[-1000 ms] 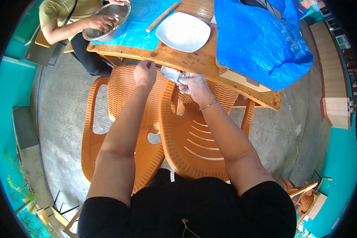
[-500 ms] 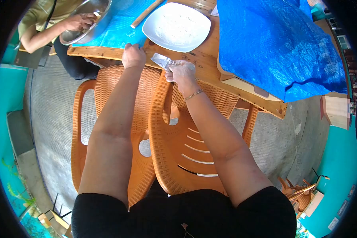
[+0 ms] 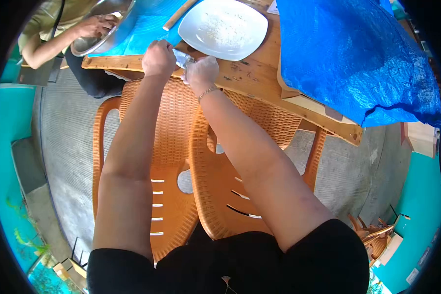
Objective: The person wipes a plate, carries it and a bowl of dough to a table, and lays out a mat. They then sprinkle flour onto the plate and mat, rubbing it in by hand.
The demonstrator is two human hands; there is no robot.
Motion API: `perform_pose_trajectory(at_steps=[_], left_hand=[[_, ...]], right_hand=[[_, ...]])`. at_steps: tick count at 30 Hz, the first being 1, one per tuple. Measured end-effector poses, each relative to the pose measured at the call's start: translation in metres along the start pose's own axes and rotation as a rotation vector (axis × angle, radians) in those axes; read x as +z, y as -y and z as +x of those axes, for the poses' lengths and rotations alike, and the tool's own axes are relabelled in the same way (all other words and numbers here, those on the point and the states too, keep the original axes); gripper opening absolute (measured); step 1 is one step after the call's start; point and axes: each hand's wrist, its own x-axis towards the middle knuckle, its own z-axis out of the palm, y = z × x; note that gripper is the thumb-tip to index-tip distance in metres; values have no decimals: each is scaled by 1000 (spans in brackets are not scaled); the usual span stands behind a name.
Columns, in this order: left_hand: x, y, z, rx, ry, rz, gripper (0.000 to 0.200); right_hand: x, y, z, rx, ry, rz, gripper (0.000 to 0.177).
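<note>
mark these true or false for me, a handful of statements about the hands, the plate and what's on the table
1. The left hand and right hand meet on a shiny packet at the edge of the wooden table. True.
2. The white plate is piled with bread. False: it carries only a thin dusting of white powder.
3. A blue tarp covers the right part of the table. True.
4. The chairs under the arms are green. False: they are orange plastic.
5. Another person's hand is at a metal bowl at the far left. True.
</note>
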Motion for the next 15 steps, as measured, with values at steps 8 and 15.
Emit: perform_pose_trajectory(at_steps=[8,15], left_hand=[[3,0,-13,-71,208,39,22],[27,9,-17,150,-136,38,35]], right_hand=[[-58,72,18,491,122,175,12],[-64,72,12,401,146,217,10]])
